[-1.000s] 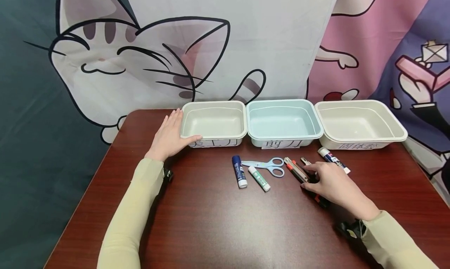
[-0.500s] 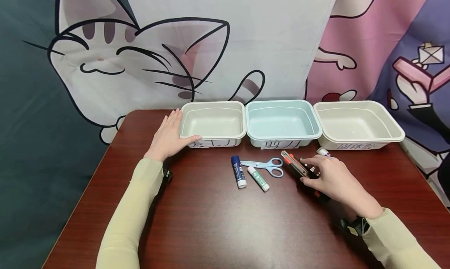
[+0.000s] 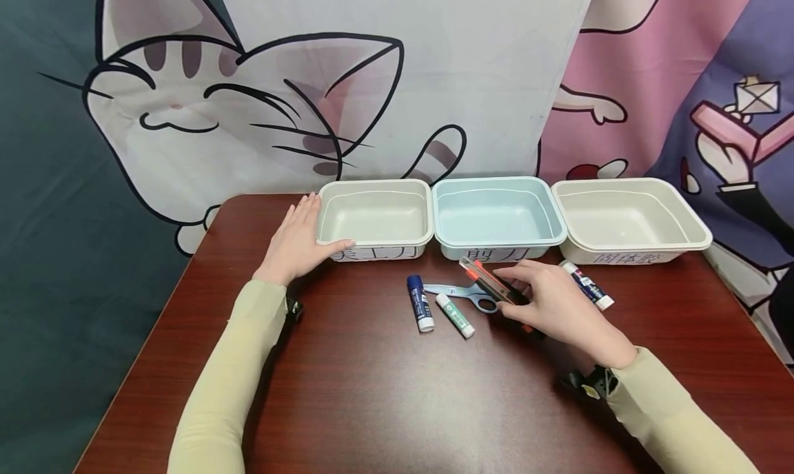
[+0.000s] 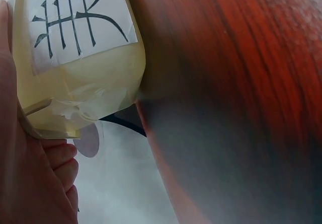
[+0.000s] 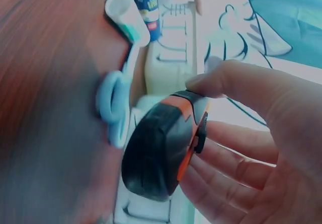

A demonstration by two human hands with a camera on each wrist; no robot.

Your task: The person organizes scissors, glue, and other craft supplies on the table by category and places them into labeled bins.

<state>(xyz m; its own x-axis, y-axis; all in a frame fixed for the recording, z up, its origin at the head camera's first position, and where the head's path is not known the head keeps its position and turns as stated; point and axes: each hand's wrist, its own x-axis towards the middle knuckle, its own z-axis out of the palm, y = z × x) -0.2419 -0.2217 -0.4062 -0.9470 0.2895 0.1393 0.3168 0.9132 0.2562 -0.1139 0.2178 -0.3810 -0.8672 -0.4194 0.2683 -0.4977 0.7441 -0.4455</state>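
In the head view my right hand (image 3: 546,302) pinches a black-and-orange utility knife (image 3: 490,281) between thumb and fingers, its metal-tipped end pointing up and left over the scissors. The knife's thick black end (image 5: 153,156) faces the camera in the right wrist view. Light blue scissors (image 3: 455,291) lie just left of it, partly covered. My left hand (image 3: 298,236) rests against the left end of the cream bin (image 3: 376,243), fingers straight along its side and thumb across the front rim. From the left wrist, the bin's labelled front (image 4: 80,78) shows close up.
A light blue bin (image 3: 499,243) and another cream bin (image 3: 639,245) continue the row, each with a handwritten label. On the table (image 3: 372,391) lie a blue glue stick (image 3: 420,303), a green-and-white one (image 3: 455,315), and another glue stick (image 3: 586,284) beyond my right hand.
My right hand has lifted the utility knife and carried it left, from beside the scissors to over their handles. My left hand stays on the bin.
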